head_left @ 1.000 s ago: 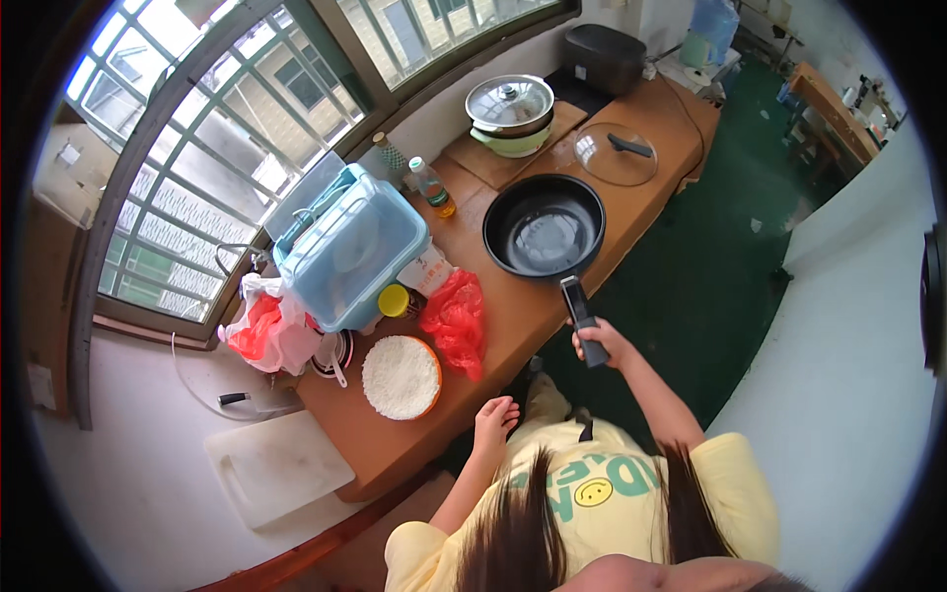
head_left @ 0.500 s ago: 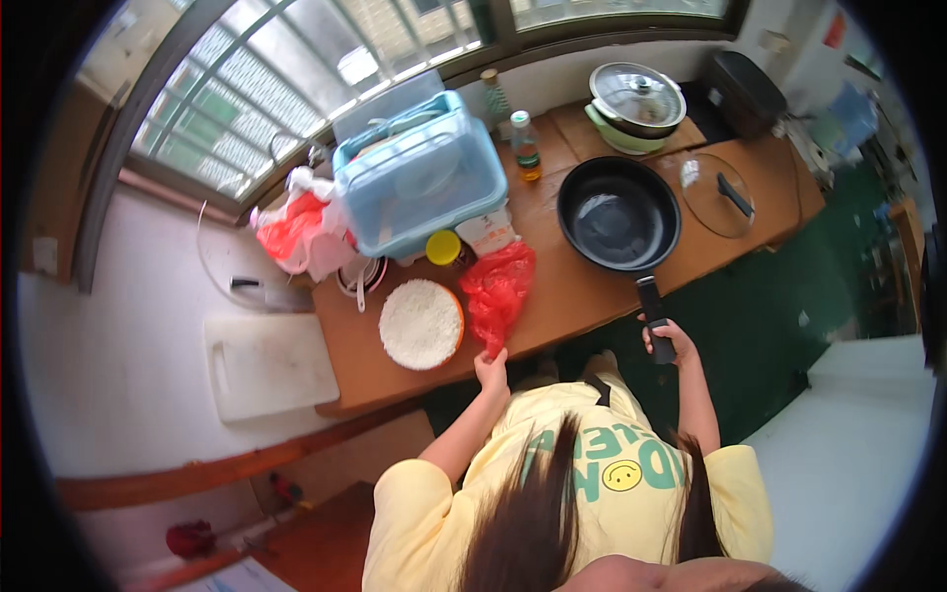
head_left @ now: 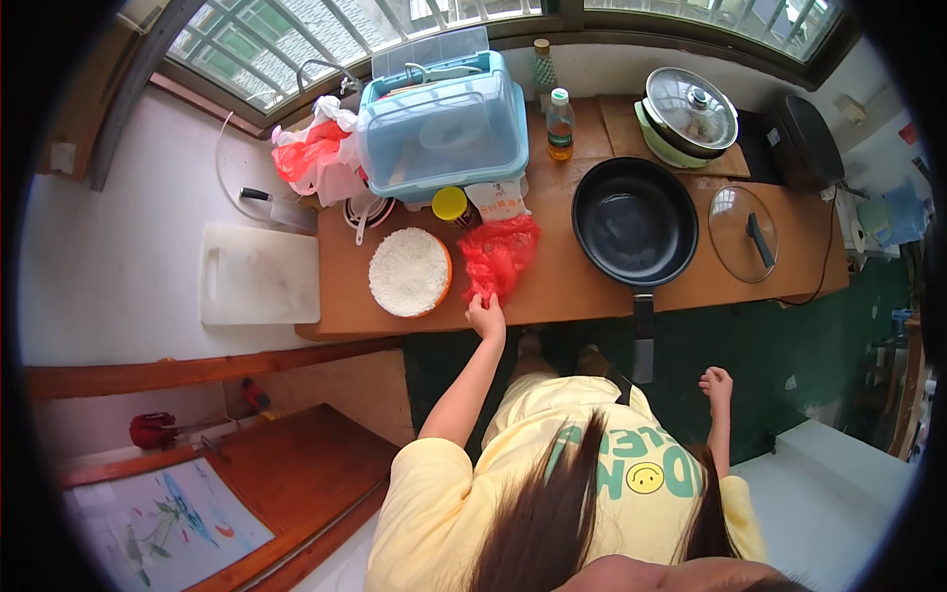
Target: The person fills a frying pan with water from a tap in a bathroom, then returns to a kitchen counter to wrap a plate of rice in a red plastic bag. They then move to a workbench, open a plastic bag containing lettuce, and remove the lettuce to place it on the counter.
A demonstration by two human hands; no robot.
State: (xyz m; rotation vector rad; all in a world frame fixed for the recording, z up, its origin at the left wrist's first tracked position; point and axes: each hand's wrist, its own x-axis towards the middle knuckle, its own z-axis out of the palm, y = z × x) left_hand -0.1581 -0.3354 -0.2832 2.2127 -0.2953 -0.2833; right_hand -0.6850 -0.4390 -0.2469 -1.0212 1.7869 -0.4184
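The left hand [head_left: 485,314] has its fingers pinched together on the near end of a crumpled red plastic bag [head_left: 500,255], which lies on the brown surface [head_left: 562,297] just right of an orange bowl [head_left: 449,278] heaped with white rice [head_left: 406,270]. The right hand [head_left: 718,385], fingers curled in with nothing visible in its grasp, hangs apart from the handle of the black frying pan [head_left: 635,219], which sits between the bag and a glass lid [head_left: 732,235].
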